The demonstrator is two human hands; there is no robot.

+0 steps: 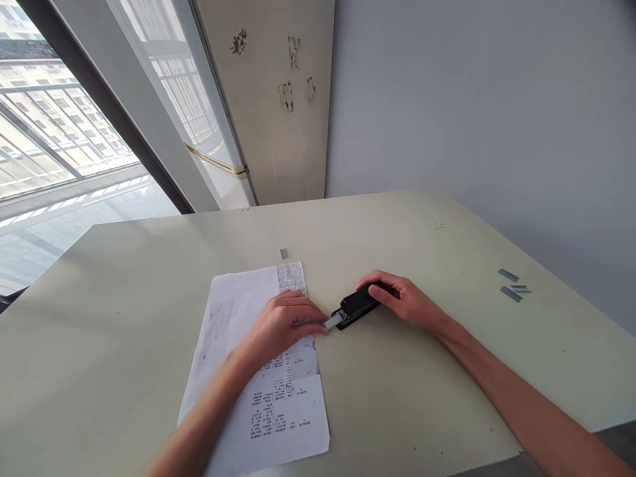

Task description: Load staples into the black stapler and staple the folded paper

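Observation:
A black stapler (358, 303) lies tilted across the table, just right of the printed sheet. My right hand (392, 291) is wrapped round its rear part, thumb on top. From its left end sticks out a silver metal slide (332, 321). My left hand (291, 318) pinches the tip of this slide between thumb and fingers. A thin coiled spring (301, 322) shows against the left hand's fingers. Below that hand and forearm, the white paper (223, 331) with printed text is partly covered.
A short staple strip (283, 253) lies beyond the paper's top edge. Several more staple strips (509, 293) are at the table's right side. The pale table (397, 397) meets a grey wall at the right; a refrigerator (283, 146) and a window stand behind.

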